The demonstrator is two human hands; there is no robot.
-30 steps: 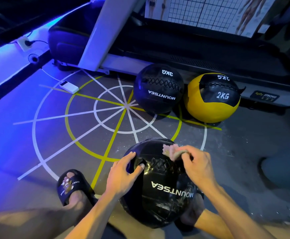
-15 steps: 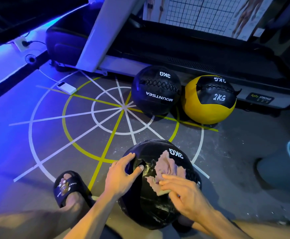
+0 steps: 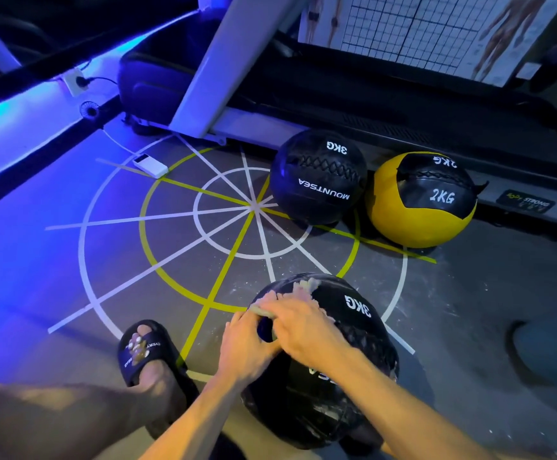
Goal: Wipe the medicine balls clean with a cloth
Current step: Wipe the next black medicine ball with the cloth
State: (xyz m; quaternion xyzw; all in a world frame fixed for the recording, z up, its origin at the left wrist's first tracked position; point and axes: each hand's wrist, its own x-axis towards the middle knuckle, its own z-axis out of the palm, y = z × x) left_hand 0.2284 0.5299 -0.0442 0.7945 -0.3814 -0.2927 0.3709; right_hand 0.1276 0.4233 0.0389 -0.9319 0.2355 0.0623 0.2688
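Note:
A black 3KG medicine ball [image 3: 353, 386] sits on the floor between my legs. My left hand [image 3: 244, 350] rests against its upper left side, fingers spread on the surface. My right hand [image 3: 303, 327] lies across the top of the ball and presses a pale cloth [image 3: 303, 288] flat on it; the cloth sticks out beyond the fingertips. A second black 3KG ball [image 3: 316, 177] and a yellow-and-black 2KG ball [image 3: 419, 200] stand side by side farther back.
A treadmill base [image 3: 403, 104] runs behind the two far balls. A white power bank [image 3: 151, 166] lies on the painted floor circles at left. My sandalled left foot [image 3: 144, 353] is beside the near ball. A blue bucket [image 3: 555, 353] is at the right edge.
My right hand has swept the cloth from the ball's right-front face up and leftward over the top, close to my left hand. The ball has turned, and its 3KG marking now faces right.

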